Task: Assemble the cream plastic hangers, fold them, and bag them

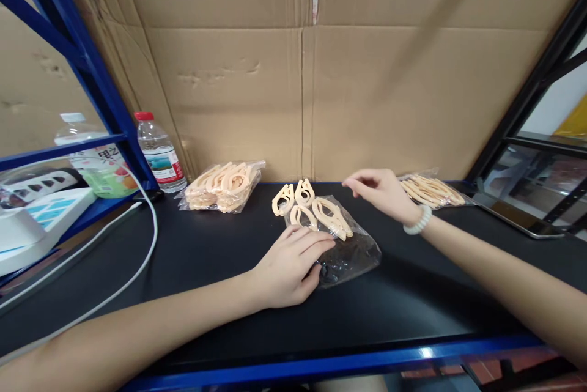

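Note:
Several cream plastic clip-like pieces [330, 216] lie at the middle of the black table, some on or in a clear plastic bag [355, 257]. My left hand [293, 266] rests on the near left part of this bag, its fingers bent over the film; what its fingertips hold, if anything, is hidden. My right hand [380, 193], with a pale beaded bracelet at the wrist, is raised to the right of the pieces. Its fingers curl toward the thumb, and whether something small is between them cannot be made out.
A full bag of cream pieces [222, 187] sits at the back left, another bag [431, 190] at the back right beside a dark flat device [518, 214]. A red-capped bottle [160, 156], power strip [50, 211] and white cable [149, 251] are on the left. Cardboard [229, 86] stands behind.

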A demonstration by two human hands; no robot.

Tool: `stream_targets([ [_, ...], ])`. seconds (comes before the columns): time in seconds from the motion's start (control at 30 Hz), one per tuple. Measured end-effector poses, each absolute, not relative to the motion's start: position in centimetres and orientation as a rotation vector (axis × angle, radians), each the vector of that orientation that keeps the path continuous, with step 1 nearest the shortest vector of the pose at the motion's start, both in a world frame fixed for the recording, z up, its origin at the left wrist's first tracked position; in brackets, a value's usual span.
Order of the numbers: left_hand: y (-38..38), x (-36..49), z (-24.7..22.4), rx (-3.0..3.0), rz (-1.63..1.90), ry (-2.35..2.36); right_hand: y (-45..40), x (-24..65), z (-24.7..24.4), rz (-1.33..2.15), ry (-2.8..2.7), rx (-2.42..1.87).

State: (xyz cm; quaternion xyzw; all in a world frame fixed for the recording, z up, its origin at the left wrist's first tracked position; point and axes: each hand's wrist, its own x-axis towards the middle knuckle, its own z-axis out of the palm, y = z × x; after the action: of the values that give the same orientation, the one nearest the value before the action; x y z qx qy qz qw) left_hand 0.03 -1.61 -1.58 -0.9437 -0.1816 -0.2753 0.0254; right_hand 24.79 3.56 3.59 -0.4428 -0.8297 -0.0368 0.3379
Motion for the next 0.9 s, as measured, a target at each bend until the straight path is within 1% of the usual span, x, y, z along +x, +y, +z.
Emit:
stream_targets([
  [0.1, -1.7, 0.0, -1.6, -2.915, -0.86, -0.556, 8.3, 25.1, 3.7, -0.148, -2.293, -1.156],
  [0.23, -1.8, 0.0, -1.5, -2.922, -0.852, -0.558, 13.0, 23.4, 2.7, -0.249, -2.577, -1.065],
  [0.5, -1.8, 0.1, -1.4, -2.921, -0.871, -0.556, 17.2, 18.9, 1.1, -0.348, -2.857, -0.943],
  [0.67, -1.7, 0.0, -1.4, -2.948, -0.847, -0.57, 17.9, 19.9, 1.1, -0.271, -2.869, -0.988],
  [0.9, -1.7, 0.0, -1.3, -2.959, -0.868, -0.568, 17.1, 25.4, 2.2, 0.048, -2.73, -1.099],
])
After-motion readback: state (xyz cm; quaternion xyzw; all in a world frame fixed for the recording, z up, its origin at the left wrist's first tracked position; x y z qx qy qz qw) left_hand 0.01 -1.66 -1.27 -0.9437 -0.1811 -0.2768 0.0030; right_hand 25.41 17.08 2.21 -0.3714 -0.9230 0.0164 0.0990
